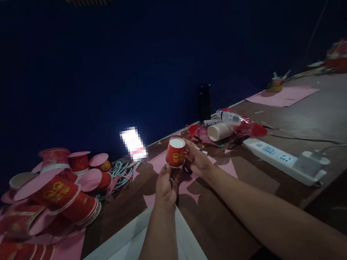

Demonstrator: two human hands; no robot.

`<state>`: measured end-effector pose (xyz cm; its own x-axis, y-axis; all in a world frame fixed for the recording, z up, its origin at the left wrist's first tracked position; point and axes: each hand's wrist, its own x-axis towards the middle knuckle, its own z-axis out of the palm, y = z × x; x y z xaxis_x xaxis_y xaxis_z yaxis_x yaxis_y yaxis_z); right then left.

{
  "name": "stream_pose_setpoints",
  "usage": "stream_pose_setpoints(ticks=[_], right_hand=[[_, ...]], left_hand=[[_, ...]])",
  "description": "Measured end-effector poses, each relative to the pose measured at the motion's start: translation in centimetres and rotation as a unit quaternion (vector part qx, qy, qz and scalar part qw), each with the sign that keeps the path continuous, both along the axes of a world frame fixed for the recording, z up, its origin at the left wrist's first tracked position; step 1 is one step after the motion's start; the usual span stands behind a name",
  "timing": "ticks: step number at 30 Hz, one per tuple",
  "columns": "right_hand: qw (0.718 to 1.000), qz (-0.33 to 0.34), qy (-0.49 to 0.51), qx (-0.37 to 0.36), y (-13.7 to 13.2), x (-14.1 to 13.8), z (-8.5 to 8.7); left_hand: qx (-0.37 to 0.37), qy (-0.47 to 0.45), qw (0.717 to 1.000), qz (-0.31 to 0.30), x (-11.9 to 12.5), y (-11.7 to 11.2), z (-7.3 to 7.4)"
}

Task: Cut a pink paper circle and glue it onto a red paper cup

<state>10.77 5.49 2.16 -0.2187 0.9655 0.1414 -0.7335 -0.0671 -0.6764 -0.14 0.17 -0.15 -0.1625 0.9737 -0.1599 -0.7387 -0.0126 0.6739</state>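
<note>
left hand (167, 187) and right hand (198, 161) clamp their fingers (191, 147) on the cup (176, 155); seemingly a positioning step, calling for light pressure.

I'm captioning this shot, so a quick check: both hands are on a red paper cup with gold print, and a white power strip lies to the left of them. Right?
One slip: the white power strip lies to the right, as the head view shows. The left hand and right hand are indeed on the red paper cup.

A brown table (217, 220) bears pink scraps (229, 169) and a power strip (278, 158).
</note>
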Motion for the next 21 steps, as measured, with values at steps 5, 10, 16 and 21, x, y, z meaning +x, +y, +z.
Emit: stream_pose_setpoints(ticks=[5,10,16,21], right_hand=[[1.000,0.002,0.015,-0.011,0.1,-0.5,-0.7],[0.999,0.004,0.026,-0.019,-0.4,-1.1,-1.1],[0.999,-0.029,-0.042,-0.015,-0.5,-0.7,-1.2],[0.999,-0.012,-0.025,0.016,-0.7,-0.6,-0.8]], left_hand=[[-0.020,-0.081,0.996,0.011,0.0,-0.5,1.0],[-0.005,-0.149,0.989,0.021,-0.3,-0.5,1.9],[-0.045,-0.152,0.985,0.071,-0.8,-0.2,1.8],[-0.103,-0.134,0.984,0.058,-0.8,0.0,1.4]])
